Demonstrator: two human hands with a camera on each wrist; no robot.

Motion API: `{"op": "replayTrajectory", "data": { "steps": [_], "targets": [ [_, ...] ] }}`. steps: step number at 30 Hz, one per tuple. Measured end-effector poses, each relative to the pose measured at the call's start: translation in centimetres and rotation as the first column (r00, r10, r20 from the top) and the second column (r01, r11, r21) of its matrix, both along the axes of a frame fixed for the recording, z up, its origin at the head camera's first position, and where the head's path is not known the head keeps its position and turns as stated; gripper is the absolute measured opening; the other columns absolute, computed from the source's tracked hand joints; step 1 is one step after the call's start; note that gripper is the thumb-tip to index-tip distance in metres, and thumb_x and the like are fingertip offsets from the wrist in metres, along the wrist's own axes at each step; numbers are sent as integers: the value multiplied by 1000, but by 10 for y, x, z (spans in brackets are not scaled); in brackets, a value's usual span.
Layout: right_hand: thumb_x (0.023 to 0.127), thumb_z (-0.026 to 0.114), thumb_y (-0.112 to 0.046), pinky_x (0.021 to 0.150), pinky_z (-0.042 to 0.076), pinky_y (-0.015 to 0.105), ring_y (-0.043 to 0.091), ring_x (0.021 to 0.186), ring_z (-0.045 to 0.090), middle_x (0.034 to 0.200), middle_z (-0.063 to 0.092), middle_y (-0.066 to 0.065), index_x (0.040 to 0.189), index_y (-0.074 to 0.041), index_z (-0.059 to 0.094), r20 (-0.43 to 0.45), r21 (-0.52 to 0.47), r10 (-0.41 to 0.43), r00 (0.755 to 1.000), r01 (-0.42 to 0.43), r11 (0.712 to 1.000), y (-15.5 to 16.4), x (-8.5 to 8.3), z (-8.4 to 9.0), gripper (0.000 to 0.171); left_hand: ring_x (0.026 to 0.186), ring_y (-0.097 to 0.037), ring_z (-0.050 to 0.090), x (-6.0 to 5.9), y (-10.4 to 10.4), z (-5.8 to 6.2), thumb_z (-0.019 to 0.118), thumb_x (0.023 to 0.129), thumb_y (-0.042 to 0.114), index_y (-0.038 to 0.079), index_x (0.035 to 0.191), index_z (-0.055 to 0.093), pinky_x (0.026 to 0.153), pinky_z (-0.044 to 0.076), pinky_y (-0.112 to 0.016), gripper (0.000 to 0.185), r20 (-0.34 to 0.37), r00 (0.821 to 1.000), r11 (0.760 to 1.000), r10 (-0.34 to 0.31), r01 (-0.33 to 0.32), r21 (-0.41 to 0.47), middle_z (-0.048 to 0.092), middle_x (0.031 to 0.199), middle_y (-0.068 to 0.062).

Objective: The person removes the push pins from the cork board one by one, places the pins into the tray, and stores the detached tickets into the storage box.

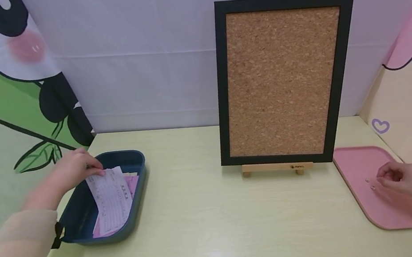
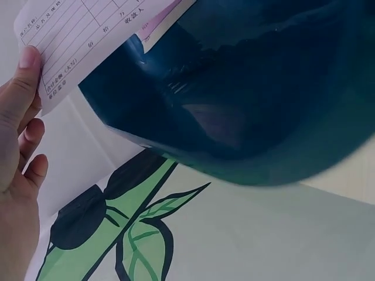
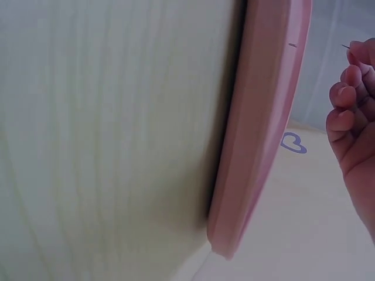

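Note:
My left hand pinches the top edge of a white printed slip and lifts it over a dark blue tray at the table's left. Pink and white slips lie in that tray. In the left wrist view, the thumb of the left hand presses the slip beside the tray's wall. My right hand hovers over a pink tray at the right, fingers curled. A thin pin sticks out from its fingertips. Two small pins lie on the pink tray.
A black-framed cork board stands upright on a small wooden easel at the back middle of the pale wooden table. Cloth walls close in the back and both sides.

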State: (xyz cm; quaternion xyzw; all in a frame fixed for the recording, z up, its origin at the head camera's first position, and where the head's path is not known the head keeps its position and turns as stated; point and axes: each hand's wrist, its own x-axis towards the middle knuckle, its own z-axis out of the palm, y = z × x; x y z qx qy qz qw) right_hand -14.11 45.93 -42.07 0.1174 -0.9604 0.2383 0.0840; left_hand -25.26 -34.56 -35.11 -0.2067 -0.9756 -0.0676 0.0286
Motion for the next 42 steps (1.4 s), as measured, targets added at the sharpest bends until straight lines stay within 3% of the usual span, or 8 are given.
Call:
{"op": "replayTrajectory", "data": {
  "steps": [9, 15, 23, 27, 34, 39, 42],
  "targets": [
    [78, 75, -11, 56, 36, 16, -2, 63, 43, 69, 52, -14, 81, -17, 64, 39, 66, 4, 999, -6, 998, -3, -5, -2, 13, 72, -14, 46, -7, 4, -7, 82, 71, 18, 16, 76, 75, 61, 40, -29, 8, 11, 997, 997, -81, 81, -11, 58, 74, 4],
    [78, 75, -12, 53, 37, 18, -3, 62, 42, 69, 52, -13, 80, -16, 64, 71, 58, 24, 997, -29, 998, -5, -11, -7, 12, 69, -13, 46, -10, 7, -10, 82, 71, 20, 18, 75, 74, 59, 40, -29, 9, 14, 994, 994, -105, 105, -27, 58, 72, 5],
    [79, 74, -9, 49, 40, 20, -3, 58, 44, 67, 53, -13, 81, -13, 64, 114, 21, 52, 992, -55, 998, -2, -14, -16, 11, 72, -14, 47, -11, 9, -14, 80, 73, 21, 16, 82, 75, 62, 42, -30, 11, 91, 992, 996, -84, 86, -20, 60, 74, 6],
    [78, 73, -7, 47, 40, 20, -4, 55, 44, 65, 52, -16, 79, -13, 64, 91, 16, 77, 993, -79, 997, -1, -15, -17, 11, 75, -16, 52, -10, 9, -13, 80, 74, 20, 12, 88, 75, 68, 47, -35, 17, 120, 990, 997, -77, 77, -2, 66, 80, 4],
    [78, 73, -8, 48, 40, 20, -5, 54, 44, 63, 51, -19, 79, -15, 65, 79, 50, 79, 994, -83, 995, -1, -18, -19, 11, 85, -23, 65, -10, 8, -9, 79, 75, 18, 5, 94, 73, 79, 51, -46, 23, 113, 985, 991, -128, 124, 41, 71, 91, -6],
    [78, 73, -8, 49, 39, 20, -3, 54, 44, 66, 52, -16, 83, -15, 67, 101, 61, 67, 993, -74, 995, 0, -16, -14, 10, 90, -27, 66, -8, 9, -5, 77, 77, 17, 3, 98, 72, 81, 50, -47, 26, 113, 986, 992, -124, 120, 46, 71, 95, -8],
    [77, 74, -9, 52, 39, 20, -4, 58, 43, 68, 53, -16, 83, -17, 67, 69, 99, 58, 996, -64, 993, 0, -15, -9, 12, 95, -30, 65, -6, 13, -1, 76, 79, 19, 3, 101, 72, 84, 49, -49, 28, 111, 988, 993, -110, 105, 47, 71, 98, -10]
  ]
}}
